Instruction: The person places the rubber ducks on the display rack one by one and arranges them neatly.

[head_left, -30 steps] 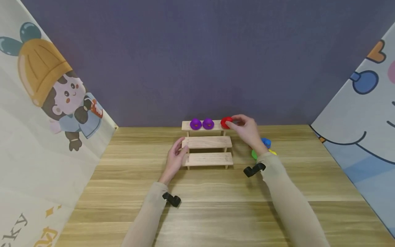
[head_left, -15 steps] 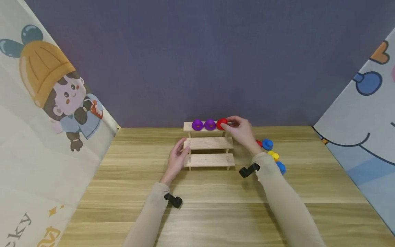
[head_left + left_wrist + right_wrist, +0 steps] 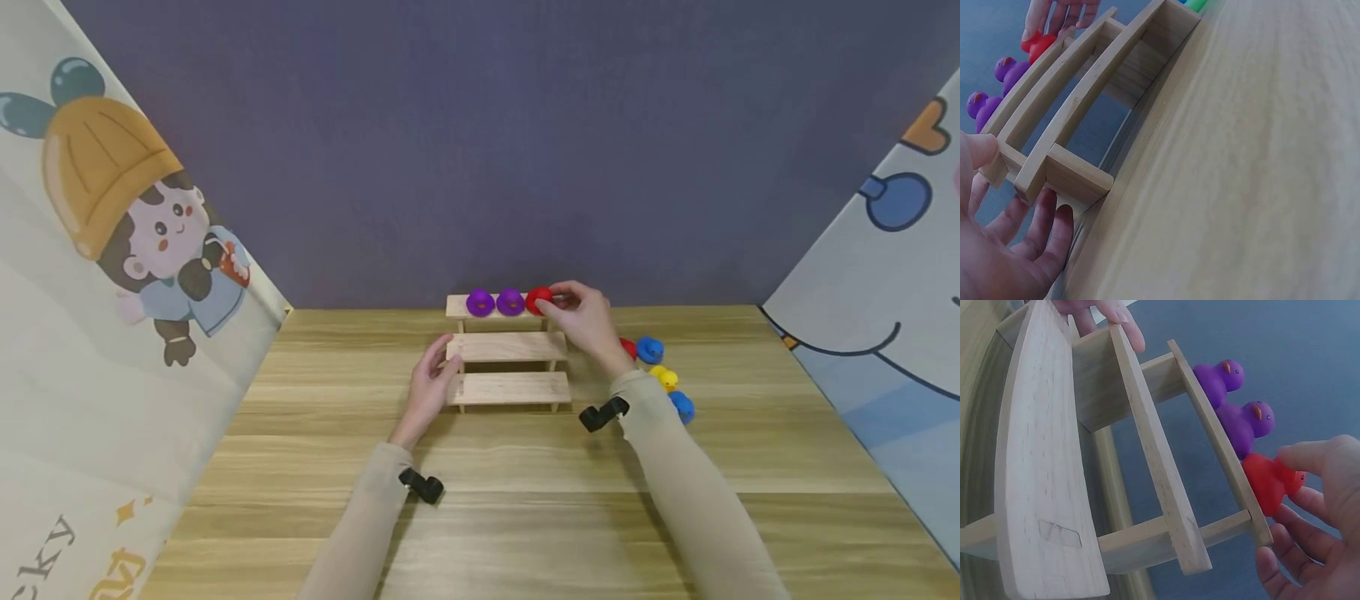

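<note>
A three-tier wooden display stand [image 3: 510,346] stands on the table. My left hand [image 3: 429,390] holds its left end, the thumb at the middle tier and the fingers around the side, as the left wrist view shows. On the top tier sit two purple rubber ducks, the left one [image 3: 480,303] and the right one [image 3: 1238,425], side by side. To their right on that tier is a red rubber duck [image 3: 1265,484]. My right hand [image 3: 587,321] pinches it between thumb and fingers. The middle and bottom tiers bear nothing.
Right of the stand on the table lie another red duck [image 3: 628,347], a blue duck [image 3: 650,350], a yellow duck [image 3: 664,378] and a second blue duck [image 3: 682,407], partly behind the right sleeve. A dark blue wall panel [image 3: 510,150] rises behind the stand.
My right hand has moved the red duck left along the top tier, up beside the purple ducks; over the last half second it barely moves. The left hand stays at the stand.
</note>
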